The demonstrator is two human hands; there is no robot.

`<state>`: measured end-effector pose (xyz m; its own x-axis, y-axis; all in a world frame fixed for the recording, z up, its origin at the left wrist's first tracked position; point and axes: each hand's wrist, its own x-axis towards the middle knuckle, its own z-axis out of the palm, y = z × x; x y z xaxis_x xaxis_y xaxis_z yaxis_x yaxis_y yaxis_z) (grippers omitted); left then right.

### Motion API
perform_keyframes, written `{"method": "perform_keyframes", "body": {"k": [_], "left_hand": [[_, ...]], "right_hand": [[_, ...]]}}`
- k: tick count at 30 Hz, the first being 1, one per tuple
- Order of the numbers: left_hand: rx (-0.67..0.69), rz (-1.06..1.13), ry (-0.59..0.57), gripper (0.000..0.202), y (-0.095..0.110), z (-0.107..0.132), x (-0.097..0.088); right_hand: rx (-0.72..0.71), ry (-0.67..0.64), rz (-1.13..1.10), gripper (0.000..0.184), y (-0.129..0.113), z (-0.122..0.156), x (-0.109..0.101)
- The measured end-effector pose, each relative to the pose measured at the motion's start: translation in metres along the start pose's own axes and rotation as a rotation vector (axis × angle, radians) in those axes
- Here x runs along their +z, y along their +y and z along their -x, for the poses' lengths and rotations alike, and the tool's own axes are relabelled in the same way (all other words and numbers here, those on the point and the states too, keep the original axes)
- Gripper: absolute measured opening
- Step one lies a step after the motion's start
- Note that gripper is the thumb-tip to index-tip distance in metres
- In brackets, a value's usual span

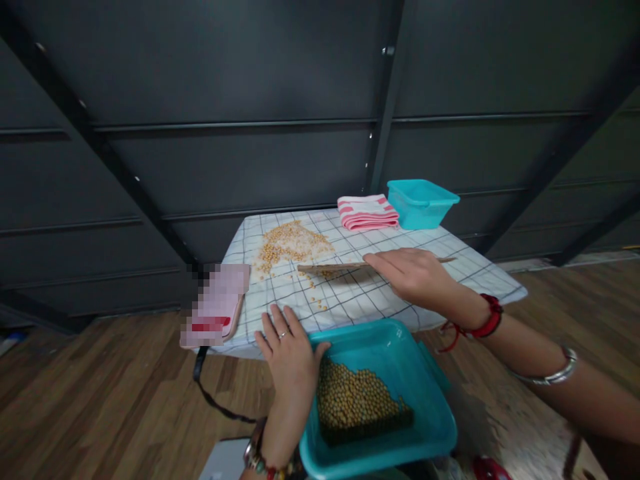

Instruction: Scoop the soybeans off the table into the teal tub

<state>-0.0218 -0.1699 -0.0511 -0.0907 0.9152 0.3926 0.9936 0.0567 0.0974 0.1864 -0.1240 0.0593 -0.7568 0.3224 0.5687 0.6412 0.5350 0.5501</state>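
My left hand (287,353) has its fingers spread over the front edge of the table, beside the left wall of a teal basin (400,353). Its thumb reaches across the basin's rim. Yellow beans, apparently soybeans (357,397), lie inside the basin. My right hand (413,273) grips a thin brown strip of board (335,267), seen nearly edge-on above the tablecloth. A few loose beans lie under and in front of the strip's left end. Behind them spreads a mixed pile of yellow beans and pale rice-like grains (295,243).
A checked cloth (345,307) covers the table. A pink phone (217,303) with a black strap rests at its left edge. At the back right are a folded pink-and-white towel (367,212) and a smaller turquoise tub (423,207). Dark panels (240,167) stand behind.
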Motion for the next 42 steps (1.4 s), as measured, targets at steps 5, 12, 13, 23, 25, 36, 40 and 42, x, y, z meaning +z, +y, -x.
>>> {"method": "perform_keyframes", "body": {"k": [5,12,13,23,25,36,40,42], "left_hand": [[-0.004,-0.020,0.011,0.081,0.000,0.001,-0.001],[-0.023,-0.037,-0.049,0.081,0.001,-0.002,-0.004],[-0.027,-0.038,-0.058,0.081,0.001,-0.002,-0.004],[-0.017,-0.043,-0.045,0.077,0.000,0.000,-0.003],[-0.010,-0.043,-0.035,0.077,-0.001,0.000,-0.002],[-0.002,-0.017,0.032,0.074,-0.003,0.002,0.003],[-0.016,0.021,0.009,0.075,-0.003,0.003,0.004],[-0.006,0.022,0.015,0.075,-0.004,0.003,0.005]], "right_hand": [[-0.014,-0.008,-0.001,0.029,0.000,-0.008,0.002],[-0.043,-0.033,-0.007,0.028,-0.001,-0.004,0.000],[-0.047,-0.030,-0.015,0.028,-0.001,-0.003,-0.001],[-0.048,-0.004,-0.015,0.029,-0.003,-0.004,-0.002],[-0.054,-0.011,-0.024,0.028,-0.005,-0.005,-0.003],[-0.040,-0.070,-0.086,0.029,-0.014,-0.004,-0.019],[-0.026,-0.044,-0.052,0.029,-0.011,-0.006,-0.019],[-0.030,-0.026,-0.021,0.028,-0.009,-0.009,-0.016]]}}
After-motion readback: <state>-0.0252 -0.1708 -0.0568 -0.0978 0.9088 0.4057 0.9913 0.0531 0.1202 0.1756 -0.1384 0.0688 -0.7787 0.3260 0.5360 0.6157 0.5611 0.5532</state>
